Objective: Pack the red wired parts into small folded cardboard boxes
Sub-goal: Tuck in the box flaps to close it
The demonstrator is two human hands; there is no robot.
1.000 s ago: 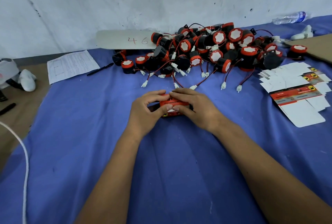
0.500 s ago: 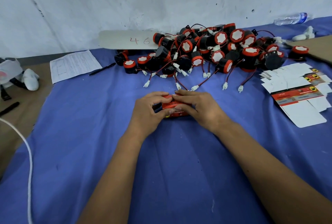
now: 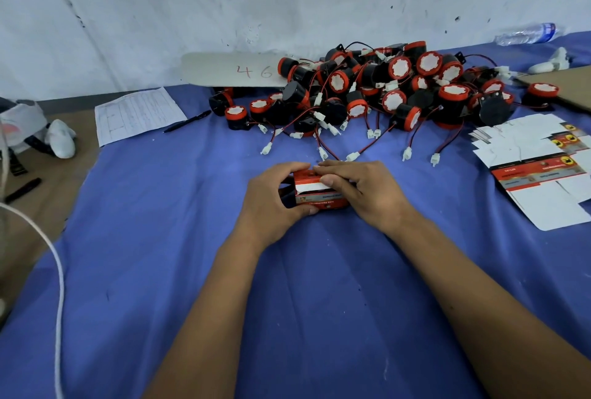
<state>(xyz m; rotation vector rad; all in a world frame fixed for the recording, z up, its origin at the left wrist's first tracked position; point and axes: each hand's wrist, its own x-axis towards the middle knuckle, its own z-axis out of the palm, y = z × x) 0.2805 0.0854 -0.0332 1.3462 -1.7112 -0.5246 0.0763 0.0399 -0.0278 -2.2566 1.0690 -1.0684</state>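
Both hands closed a small red printed cardboard box (image 3: pixel 315 191) on the blue cloth-covered table (image 3: pixel 319 286).

The right hand (image 3: pixel 361 189) pressed flat fingers (image 3: pixel 332 171) along the box top while the left hand (image 3: pixel 271 197) gripped its left end; a white flap, unseen half a second earlier, now showed, suggesting closure was under way. Beyond lay one heap of black-and-red wired parts (image 3: pixel 383 91), too tangled to count, and one stack of flat unfolded box blanks (image 3: pixel 543 174).
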